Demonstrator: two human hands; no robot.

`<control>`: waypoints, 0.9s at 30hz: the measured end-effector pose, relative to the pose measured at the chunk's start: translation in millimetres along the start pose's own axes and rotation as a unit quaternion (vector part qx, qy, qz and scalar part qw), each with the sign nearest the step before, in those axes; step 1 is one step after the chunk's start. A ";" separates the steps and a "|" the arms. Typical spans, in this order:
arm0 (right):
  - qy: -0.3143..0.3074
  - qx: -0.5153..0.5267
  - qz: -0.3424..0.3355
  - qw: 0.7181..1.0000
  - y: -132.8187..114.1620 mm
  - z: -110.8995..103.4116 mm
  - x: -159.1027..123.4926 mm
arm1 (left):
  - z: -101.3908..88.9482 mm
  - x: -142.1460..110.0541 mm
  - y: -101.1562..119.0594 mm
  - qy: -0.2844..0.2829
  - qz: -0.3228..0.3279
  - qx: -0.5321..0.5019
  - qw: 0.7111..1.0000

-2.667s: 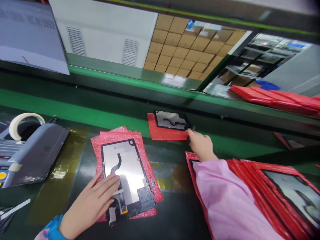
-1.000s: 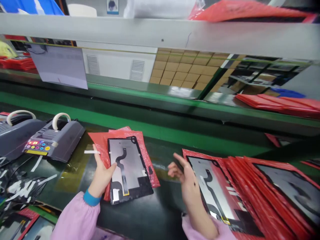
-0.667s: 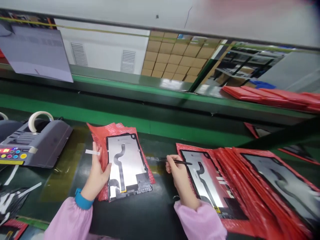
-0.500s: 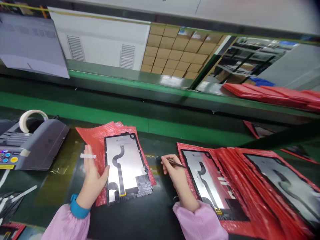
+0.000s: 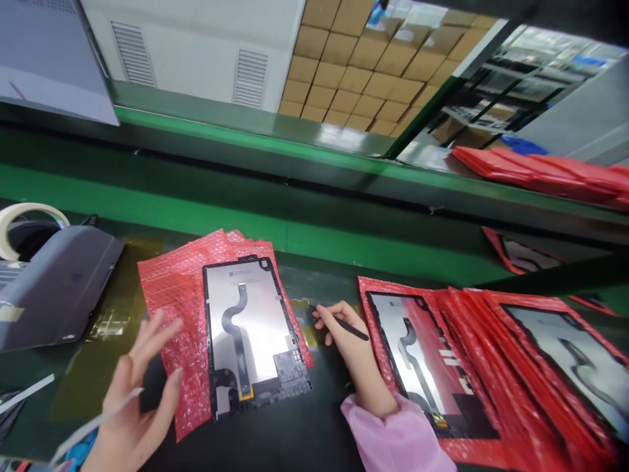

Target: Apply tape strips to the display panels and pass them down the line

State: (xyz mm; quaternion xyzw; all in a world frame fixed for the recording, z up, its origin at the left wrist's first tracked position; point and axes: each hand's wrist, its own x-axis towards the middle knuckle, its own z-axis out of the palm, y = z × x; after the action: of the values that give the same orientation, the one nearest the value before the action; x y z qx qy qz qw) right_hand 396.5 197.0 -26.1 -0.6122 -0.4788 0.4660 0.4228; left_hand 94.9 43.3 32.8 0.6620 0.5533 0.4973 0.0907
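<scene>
A tablet screen panel lies back side up on red bubble-wrap bags, a dark ribbon cable curving down its silvery back. Left of it, my left hand hovers with fingers spread, holding nothing between them. A white tape strip crosses in front of that hand near the thumb base; whether it sticks to the skin I cannot tell. To the panel's right, my right hand grips a slim black pen-shaped tool between thumb and fingers, its tip pointing left, apart from the panel.
A grey tape dispenser carrying a white tape roll stands at left. More screen panels lie on red bubble bags at right. Red bags sit on a raised shelf along the back.
My left hand has moved down and left, away from the panel, its fingers now spread. The tape strip that was at its fingertips now lies across its lower part. The view has shifted slightly.
</scene>
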 end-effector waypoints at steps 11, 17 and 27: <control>-0.113 0.130 -0.018 0.985 -26.9 10.5 -79.2 | 13.5 -6.5 1.4 -0.217 0.118 0.063 0.967; -0.175 0.117 0.094 0.973 -40.8 34.3 -130.9 | 17.1 -15.5 5.9 -0.186 0.092 0.031 0.978; -0.164 0.070 0.100 0.979 -41.1 43.0 -137.2 | 19.8 -25.8 11.3 -0.198 0.072 0.018 0.977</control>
State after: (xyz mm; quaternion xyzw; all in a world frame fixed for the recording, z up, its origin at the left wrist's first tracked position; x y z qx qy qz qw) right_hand 332.0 73.1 27.3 -0.5411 -0.4440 0.6322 0.3322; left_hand 119.9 26.4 16.3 0.7868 0.4844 0.3518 0.1501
